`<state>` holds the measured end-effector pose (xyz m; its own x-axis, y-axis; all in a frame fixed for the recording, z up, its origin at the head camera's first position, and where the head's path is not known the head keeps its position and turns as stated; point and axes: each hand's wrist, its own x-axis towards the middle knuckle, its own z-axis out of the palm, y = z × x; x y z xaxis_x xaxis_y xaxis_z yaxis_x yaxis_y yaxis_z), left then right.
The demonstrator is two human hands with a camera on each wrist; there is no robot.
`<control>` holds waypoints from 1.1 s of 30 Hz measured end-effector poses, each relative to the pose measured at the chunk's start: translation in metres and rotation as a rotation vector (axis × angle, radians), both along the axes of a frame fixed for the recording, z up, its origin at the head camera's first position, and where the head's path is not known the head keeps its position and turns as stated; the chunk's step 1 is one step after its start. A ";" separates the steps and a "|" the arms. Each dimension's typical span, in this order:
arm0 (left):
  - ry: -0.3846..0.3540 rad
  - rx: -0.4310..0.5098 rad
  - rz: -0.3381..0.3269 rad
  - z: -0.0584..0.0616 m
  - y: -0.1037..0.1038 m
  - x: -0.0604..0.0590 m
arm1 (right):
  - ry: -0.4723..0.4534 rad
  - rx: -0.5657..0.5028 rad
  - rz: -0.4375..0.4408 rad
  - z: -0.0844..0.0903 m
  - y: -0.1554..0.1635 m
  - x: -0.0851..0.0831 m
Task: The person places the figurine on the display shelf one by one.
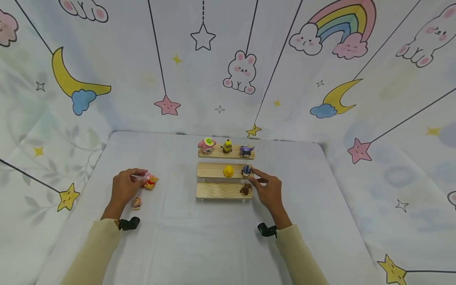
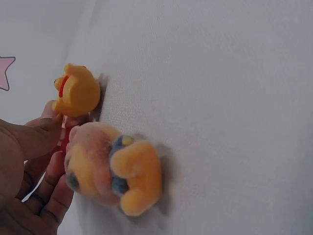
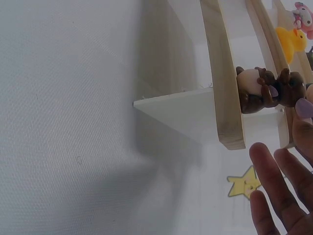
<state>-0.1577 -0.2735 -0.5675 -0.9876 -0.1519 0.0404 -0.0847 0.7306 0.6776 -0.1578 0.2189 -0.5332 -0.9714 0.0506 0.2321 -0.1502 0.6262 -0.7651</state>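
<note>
We judge placing in hand: our right fingers [image 1: 261,174] pinch the blue figurine [image 1: 246,171] on the middle shelf [image 1: 210,170]; our left fingers [image 1: 138,172] pinch the pink figurine [image 1: 148,175] beside the yellow bear [image 1: 151,183]. Next calls for right-side release.

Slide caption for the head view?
Left grip on pink figurine beside Pooh figurine; right grip at blue figurine, middle wooden shelf.

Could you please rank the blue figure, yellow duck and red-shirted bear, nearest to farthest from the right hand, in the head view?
1. Blue figure: middle shelf, right.
2. Yellow duck: same shelf, centre.
3. Red-shirted bear: table, left.
</note>
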 end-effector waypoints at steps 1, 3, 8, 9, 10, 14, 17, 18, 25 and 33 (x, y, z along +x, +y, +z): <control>-0.017 0.000 -0.003 0.000 0.000 0.001 | -0.001 0.001 0.000 0.000 0.000 0.000; -0.044 -0.005 -0.017 0.001 0.000 0.002 | -0.004 0.003 0.000 0.000 0.000 0.000; -0.053 -0.030 -0.046 0.003 0.000 0.006 | 0.007 0.008 0.002 0.000 0.000 -0.001; -0.050 -0.034 -0.048 0.003 -0.001 0.007 | 0.014 0.006 0.006 0.000 0.000 -0.001; -0.045 -0.038 -0.050 0.003 -0.001 0.008 | 0.022 0.003 0.010 0.000 0.000 -0.001; -0.030 -0.049 -0.049 0.001 -0.002 0.010 | 0.061 -0.012 0.032 0.000 0.001 0.000; -0.037 -0.054 -0.043 0.000 -0.002 0.013 | 0.078 -0.014 0.039 0.000 0.001 0.001; -0.041 -0.058 -0.038 0.000 -0.002 0.014 | 0.081 -0.014 0.039 0.000 0.001 0.001; -0.078 -0.077 -0.041 0.001 -0.002 0.020 | 0.069 -0.010 0.027 0.001 0.001 0.001; -0.054 -0.033 0.007 0.002 -0.003 0.026 | 0.039 -0.007 0.030 0.003 0.000 0.002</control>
<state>-0.1318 -0.2761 -0.5654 -0.9873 -0.1587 -0.0078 -0.1260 0.7519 0.6471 -0.1555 0.2193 -0.5303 -0.9626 0.0238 0.2700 -0.1987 0.6153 -0.7628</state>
